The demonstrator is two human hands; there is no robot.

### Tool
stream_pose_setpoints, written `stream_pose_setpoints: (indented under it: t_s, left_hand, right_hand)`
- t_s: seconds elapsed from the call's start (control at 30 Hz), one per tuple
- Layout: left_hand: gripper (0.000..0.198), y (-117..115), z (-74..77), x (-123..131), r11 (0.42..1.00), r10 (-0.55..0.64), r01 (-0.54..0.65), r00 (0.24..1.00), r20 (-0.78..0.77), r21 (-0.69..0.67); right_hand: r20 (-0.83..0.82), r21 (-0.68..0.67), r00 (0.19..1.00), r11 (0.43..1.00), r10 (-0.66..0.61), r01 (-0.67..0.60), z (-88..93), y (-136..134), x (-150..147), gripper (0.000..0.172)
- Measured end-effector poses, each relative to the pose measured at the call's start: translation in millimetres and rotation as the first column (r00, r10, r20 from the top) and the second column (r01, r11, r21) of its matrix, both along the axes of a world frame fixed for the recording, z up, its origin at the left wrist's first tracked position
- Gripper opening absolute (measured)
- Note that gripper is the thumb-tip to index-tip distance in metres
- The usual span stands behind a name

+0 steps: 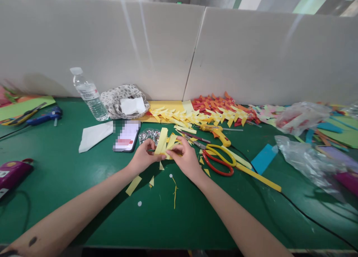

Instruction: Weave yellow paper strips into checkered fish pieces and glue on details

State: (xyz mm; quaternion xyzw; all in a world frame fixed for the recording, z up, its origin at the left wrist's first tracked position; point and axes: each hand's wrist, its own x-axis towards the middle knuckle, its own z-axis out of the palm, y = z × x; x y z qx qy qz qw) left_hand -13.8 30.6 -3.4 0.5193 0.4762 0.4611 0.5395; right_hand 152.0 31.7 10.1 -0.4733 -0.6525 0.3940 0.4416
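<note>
Bare forearms (84, 208) lead in to the left hand (144, 155) and right hand (187, 159), each grip pinching the folded yellow paper strips (165, 143) held just above the green surface (69, 167). Such thin paper could tear or slide apart if either pinch shifts. Yellow-handled and red-handled scissors (218, 172) lie near the right wrist, where a careless sweep might knock them.

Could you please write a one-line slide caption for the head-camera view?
Left hand and right hand pinch yellow paper strips above a green table, red- and yellow-handled scissors alongside.
</note>
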Motion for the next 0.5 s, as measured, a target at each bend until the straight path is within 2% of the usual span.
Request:
stream_pose_setpoints:
  t_s: [0.23,0.5]
  left_hand:
    - [0.053,-0.7,1.2,-0.3,1.000,0.019,-0.019,0.999,0.030,-0.021]
    - [0.051,0.2,-2.7,0.5,0.999,0.021,-0.022,0.999,0.041,0.025]
  right_hand:
    - [-0.022,-0.044,0.999,0.999,0.025,-0.026,0.2,-2.7,-3.0,0.042]
    - [-0.025,-0.025,0.999,0.999,-0.021,0.020,-8.6,2.0,-6.5,0.043]
